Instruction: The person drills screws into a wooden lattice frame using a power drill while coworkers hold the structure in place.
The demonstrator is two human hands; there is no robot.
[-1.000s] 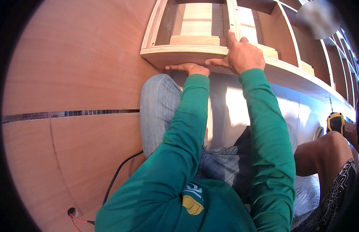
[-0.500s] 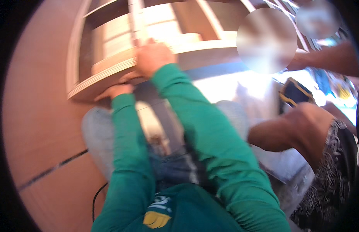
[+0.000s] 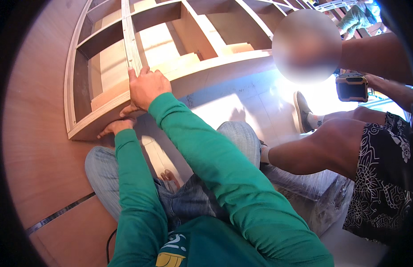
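A large wooden frame point(image 3: 188, 78) with several compartments stands in front of me, its layered plywood edge facing me. My right hand point(image 3: 149, 89) is closed over that edge near the left corner, fingers on top beside a narrow divider point(image 3: 130, 38) and thumb down against the board's face. Below it, my left hand point(image 3: 116, 127) holds the lower part of the same board close to the corner. One of its digits lies along the face; the others are partly hidden. Both forearms wear green sleeves.
A brown wooden panel point(image 3: 42, 111) stretches along my left, crossed by a dark strip point(image 3: 59, 213). To my right another person's bent leg point(image 3: 313, 151) is close, and their hand holds a dark power tool point(image 3: 352, 87). Plastic-wrapped material point(image 3: 313, 187) lies below. Pale tiles point(image 3: 255, 104) cover the floor.
The frame now appears lower and farther left, with more compartments showing. My hands stay on it. At the right, the power tool appears higher and the other person's shoe has come into sight.
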